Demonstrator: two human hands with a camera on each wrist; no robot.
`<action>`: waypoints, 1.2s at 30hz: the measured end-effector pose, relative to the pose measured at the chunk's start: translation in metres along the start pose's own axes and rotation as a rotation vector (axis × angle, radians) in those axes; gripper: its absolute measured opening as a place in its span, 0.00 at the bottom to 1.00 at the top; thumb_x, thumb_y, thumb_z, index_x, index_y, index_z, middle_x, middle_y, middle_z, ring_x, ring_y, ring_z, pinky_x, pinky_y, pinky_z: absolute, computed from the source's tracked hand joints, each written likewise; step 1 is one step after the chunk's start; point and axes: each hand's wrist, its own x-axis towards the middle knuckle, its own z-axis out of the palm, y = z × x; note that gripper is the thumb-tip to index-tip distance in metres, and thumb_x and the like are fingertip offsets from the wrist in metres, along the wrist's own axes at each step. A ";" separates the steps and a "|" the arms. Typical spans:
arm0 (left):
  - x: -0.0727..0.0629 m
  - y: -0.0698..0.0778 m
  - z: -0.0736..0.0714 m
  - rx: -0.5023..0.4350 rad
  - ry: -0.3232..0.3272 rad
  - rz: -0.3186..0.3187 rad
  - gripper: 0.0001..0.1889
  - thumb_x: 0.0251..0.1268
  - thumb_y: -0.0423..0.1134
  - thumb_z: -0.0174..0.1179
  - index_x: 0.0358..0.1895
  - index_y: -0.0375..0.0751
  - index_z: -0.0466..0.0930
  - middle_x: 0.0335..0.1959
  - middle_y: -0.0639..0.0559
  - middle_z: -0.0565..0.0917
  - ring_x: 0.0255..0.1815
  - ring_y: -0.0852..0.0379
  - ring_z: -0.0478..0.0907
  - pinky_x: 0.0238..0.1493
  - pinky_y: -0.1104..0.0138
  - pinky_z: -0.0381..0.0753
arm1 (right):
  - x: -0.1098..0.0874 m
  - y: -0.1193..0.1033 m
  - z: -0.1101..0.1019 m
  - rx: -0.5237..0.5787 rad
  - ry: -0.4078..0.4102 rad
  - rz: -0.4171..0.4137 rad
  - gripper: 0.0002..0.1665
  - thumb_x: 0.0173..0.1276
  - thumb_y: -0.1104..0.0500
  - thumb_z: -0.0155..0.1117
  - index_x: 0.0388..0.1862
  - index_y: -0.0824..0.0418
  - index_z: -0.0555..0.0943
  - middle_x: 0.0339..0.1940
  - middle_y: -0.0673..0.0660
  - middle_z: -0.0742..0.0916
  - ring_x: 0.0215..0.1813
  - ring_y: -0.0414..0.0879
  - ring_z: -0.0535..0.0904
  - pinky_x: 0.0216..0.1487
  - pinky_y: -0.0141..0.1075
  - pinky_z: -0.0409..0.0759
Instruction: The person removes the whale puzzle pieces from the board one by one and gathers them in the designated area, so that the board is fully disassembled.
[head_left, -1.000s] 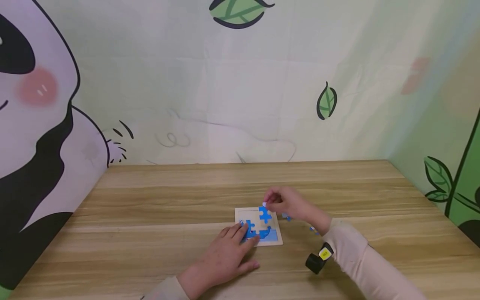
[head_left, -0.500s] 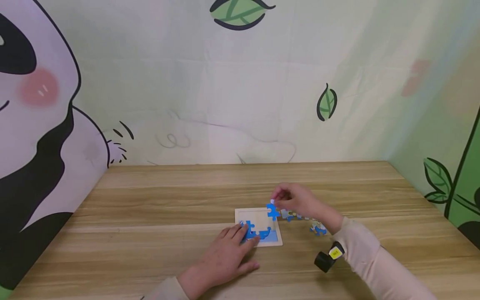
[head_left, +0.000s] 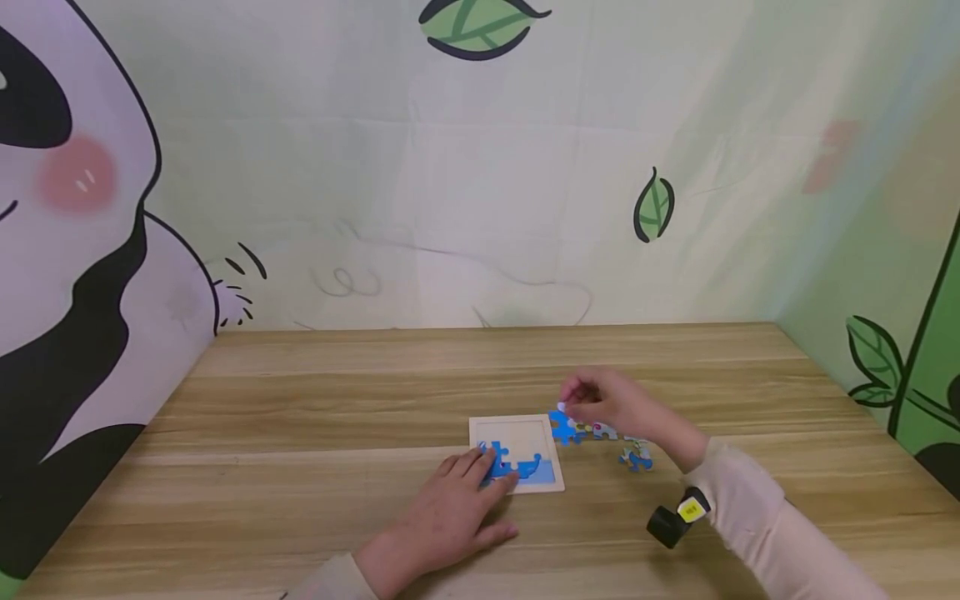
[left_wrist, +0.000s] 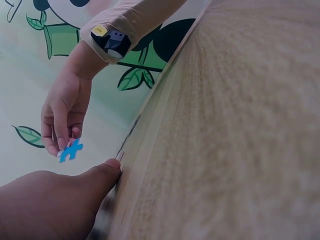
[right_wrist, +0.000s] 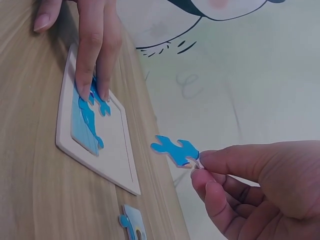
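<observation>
A blue jigsaw piece [right_wrist: 175, 150] is pinched between the thumb and fingers of my right hand [head_left: 611, 404], raised above the table just right of the puzzle tray. The square wooden puzzle tray [head_left: 512, 423] has blue pieces [head_left: 534, 469] fitted along its near side; its far part shows bare wood. My left hand [head_left: 450, 512] rests with spread, fairly straight fingers on the near left of the tray, fingertips on the fitted pieces and covering some of them. In the left wrist view the held piece hangs beyond my left thumb [left_wrist: 102, 175].
Several loose jigsaw pieces [head_left: 636, 457] lie on the wooden table [head_left: 337, 417] right of the tray, partly under my right hand. One loose piece [right_wrist: 132, 222] shows near the tray's corner in the right wrist view. A painted wall [head_left: 480, 183] stands behind the table.
My right hand has moved right with the blue jigsaw piece, from over the tray's far right corner to beyond its right edge. The left hand has stayed in place.
</observation>
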 end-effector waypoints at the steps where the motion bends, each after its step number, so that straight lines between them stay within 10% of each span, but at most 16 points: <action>1: 0.000 0.000 0.000 -0.001 -0.001 0.000 0.31 0.68 0.67 0.43 0.70 0.58 0.66 0.72 0.41 0.66 0.73 0.42 0.62 0.72 0.51 0.64 | -0.001 0.001 -0.001 -0.002 -0.001 -0.007 0.05 0.65 0.69 0.62 0.39 0.69 0.78 0.31 0.60 0.83 0.29 0.41 0.74 0.30 0.27 0.77; 36: 0.000 0.003 0.001 0.019 0.027 -0.001 0.32 0.68 0.67 0.44 0.69 0.57 0.67 0.71 0.41 0.67 0.73 0.42 0.63 0.71 0.51 0.64 | -0.039 0.035 -0.006 0.014 -0.064 0.066 0.06 0.65 0.67 0.63 0.39 0.68 0.79 0.32 0.57 0.83 0.32 0.38 0.73 0.32 0.26 0.76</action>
